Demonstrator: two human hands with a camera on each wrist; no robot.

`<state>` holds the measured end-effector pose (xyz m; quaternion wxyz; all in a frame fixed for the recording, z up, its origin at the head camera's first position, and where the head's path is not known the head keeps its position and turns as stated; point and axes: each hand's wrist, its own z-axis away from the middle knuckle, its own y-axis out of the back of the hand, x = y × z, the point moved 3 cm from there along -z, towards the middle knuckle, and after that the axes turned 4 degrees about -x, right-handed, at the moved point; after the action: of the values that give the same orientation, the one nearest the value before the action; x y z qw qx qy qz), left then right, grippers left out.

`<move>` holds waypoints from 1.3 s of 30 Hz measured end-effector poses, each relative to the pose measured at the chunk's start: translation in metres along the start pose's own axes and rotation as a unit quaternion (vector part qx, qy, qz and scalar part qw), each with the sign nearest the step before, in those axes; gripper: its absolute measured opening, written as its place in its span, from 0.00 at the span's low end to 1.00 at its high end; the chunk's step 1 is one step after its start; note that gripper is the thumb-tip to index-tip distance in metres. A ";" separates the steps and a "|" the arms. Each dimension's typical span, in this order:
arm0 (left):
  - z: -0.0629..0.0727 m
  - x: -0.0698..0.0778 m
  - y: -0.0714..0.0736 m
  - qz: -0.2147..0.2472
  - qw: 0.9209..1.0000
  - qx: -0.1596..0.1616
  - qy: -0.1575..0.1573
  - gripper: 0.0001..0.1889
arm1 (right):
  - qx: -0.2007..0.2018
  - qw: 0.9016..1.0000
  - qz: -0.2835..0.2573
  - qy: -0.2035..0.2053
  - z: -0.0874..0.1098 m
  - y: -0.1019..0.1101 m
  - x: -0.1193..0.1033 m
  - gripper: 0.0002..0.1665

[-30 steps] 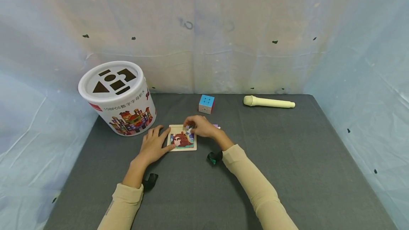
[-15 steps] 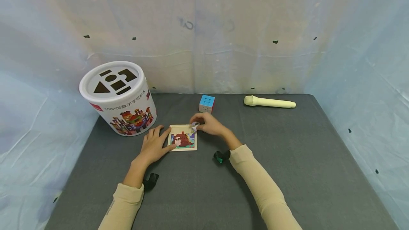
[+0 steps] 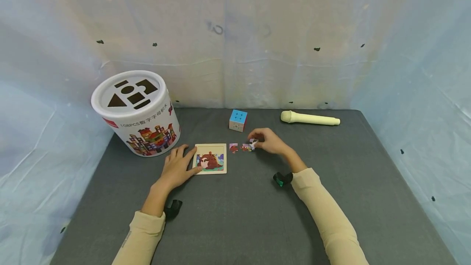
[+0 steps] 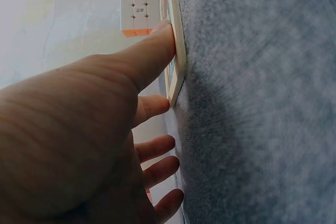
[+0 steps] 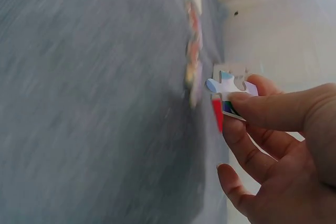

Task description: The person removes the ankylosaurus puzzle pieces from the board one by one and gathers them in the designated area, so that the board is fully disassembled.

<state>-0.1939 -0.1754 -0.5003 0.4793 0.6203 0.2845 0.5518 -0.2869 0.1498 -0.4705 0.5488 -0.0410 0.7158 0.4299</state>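
Observation:
A small square jigsaw puzzle board (image 3: pixel 209 146) with a pale wooden frame lies flat, its lower part filled with a red-brown dinosaur picture and its top strip bare wood. Spread over its left side is my left hand (image 3: pixel 178 167), the thumb on the frame and the index fingertip at the edge; the left wrist view shows those fingers nearly straight. My right hand (image 3: pixel 271 141) pinches a jigsaw puzzle piece (image 5: pixel 231 90) between thumb and fingers, held above the table. Two loose pieces, a red-and-purple one (image 3: pixel 233 147) and another (image 3: pixel 246 147), lie right of the board.
At the left stands a big white block bucket (image 3: pixel 147 113) with shaped holes in its lid. A blue-topped puzzle cube (image 3: pixel 237 120) sits behind the loose pieces. Farther right lies a pale yellow toy microphone (image 3: pixel 310 118). Pale sheeting (image 3: pixel 279 68) walls the dark table (image 3: pixel 220 220).
My right hand has moved right from the board's top, carrying a piece off it to beside the loose pieces, which now show. The left hand and board have stayed in place.

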 end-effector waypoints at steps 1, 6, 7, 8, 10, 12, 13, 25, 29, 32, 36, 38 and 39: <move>0.000 0.000 0.000 0.000 1.000 0.000 0.000 0.40 | 0.003 1.000 -0.001 -0.006 0.003 0.002 0.003 0.16; 0.001 0.001 0.000 0.002 1.000 0.004 0.000 0.40 | 0.005 1.000 -0.002 -0.020 0.013 0.004 0.009 0.16; 0.001 0.001 0.000 0.003 1.000 0.005 -0.001 0.40 | 0.003 1.000 -0.003 -0.018 0.014 0.004 0.008 0.16; 0.001 0.001 0.000 0.002 1.000 0.005 -0.001 0.40 | 0.001 1.000 -0.003 -0.017 0.015 0.003 0.006 0.16; 0.001 0.001 0.001 0.001 1.000 0.005 0.000 0.40 | -0.003 1.000 -0.007 -0.015 0.017 0.003 0.001 0.16; 0.001 0.002 0.001 0.000 1.000 0.004 -0.001 0.40 | -0.007 1.000 -0.009 -0.014 0.019 0.004 -0.008 0.16; 0.001 0.002 0.001 0.000 1.000 0.004 0.000 0.40 | -0.009 1.000 -0.010 -0.013 0.020 0.005 -0.013 0.16; 0.002 0.002 0.002 0.003 1.000 0.002 -0.002 0.40 | 0.005 1.000 0.011 -0.014 0.019 0.004 0.012 0.17; 0.002 0.001 0.002 0.002 1.000 0.002 -0.002 0.40 | 0.002 1.000 0.019 -0.017 0.020 0.005 0.015 0.16; 0.001 0.000 0.001 -0.001 1.000 0.003 -0.002 0.40 | 0.002 0.999 0.029 -0.019 0.020 0.004 0.016 0.16; 0.000 -0.001 0.000 -0.004 1.000 0.003 -0.002 0.40 | 0.007 0.999 0.044 -0.025 0.019 0.003 0.019 0.18; 0.000 -0.001 0.000 -0.005 1.000 0.003 -0.001 0.40 | 0.010 0.998 0.046 -0.031 0.019 0.003 0.020 0.19; 0.000 -0.001 0.000 -0.005 1.000 0.003 -0.001 0.40 | 0.012 0.998 0.047 -0.035 0.019 0.003 0.020 0.20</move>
<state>-0.1944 -0.1758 -0.5010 0.4808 0.6208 0.2886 0.5480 -0.2821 0.1725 -0.4855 0.5530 0.0141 0.7025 0.4477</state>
